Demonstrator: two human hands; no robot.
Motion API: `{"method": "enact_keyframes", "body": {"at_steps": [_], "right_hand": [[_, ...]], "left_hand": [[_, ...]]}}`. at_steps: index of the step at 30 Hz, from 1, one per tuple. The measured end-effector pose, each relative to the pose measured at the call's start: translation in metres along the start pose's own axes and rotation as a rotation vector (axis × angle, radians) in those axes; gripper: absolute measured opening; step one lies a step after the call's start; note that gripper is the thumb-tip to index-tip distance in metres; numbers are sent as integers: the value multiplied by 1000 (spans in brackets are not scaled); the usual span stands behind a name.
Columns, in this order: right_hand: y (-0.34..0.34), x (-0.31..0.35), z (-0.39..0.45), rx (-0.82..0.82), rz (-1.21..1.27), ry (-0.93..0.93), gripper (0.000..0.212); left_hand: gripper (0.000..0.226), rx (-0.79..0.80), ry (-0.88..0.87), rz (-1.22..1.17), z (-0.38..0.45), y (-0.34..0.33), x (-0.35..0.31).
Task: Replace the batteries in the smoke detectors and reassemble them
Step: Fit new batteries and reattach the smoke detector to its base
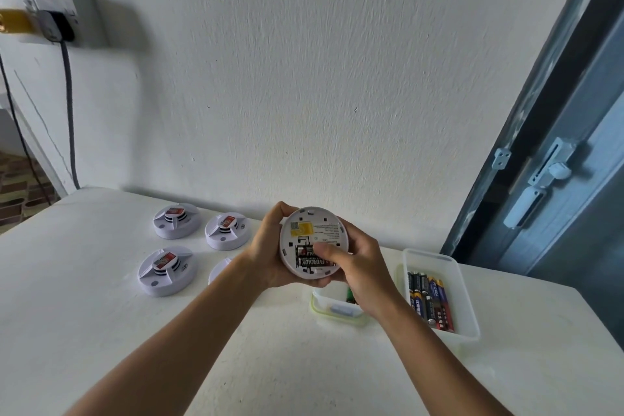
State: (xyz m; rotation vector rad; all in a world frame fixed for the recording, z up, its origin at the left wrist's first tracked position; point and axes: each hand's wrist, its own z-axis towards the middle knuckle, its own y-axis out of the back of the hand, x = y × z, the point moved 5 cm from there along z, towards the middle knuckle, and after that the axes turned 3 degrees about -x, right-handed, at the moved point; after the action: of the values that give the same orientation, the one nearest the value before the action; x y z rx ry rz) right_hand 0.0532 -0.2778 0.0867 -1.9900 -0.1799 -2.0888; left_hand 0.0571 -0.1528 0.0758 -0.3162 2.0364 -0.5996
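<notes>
Hand (351, 267) on "EVEREADY" battery (312, 262)

My white table (101, 314) carries three smoke detectors (175, 220) at my left — a fourth half hidden — and two plastic tubs (469, 321) at my right.

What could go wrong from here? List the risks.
1. The right hand thumb presses on the Eveready batteries in the smoke detector; one could seat crooked or pop out.
2. The detector is held in the air by both hands, left hand included, above the small container; a slip could drop it.
</notes>
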Motion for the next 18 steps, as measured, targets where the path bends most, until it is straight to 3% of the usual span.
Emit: {"method": "enact_keyframes", "body": {"at_steps": [7,18], "right_hand": [[1,-3,-7,-54,23,41,26],[7,-10,-4,128,72,-45,48]], "left_hand": [[53,-33,2,-17,1,1,5],[53,-48,-28,-39,-2,-3,9]]}}
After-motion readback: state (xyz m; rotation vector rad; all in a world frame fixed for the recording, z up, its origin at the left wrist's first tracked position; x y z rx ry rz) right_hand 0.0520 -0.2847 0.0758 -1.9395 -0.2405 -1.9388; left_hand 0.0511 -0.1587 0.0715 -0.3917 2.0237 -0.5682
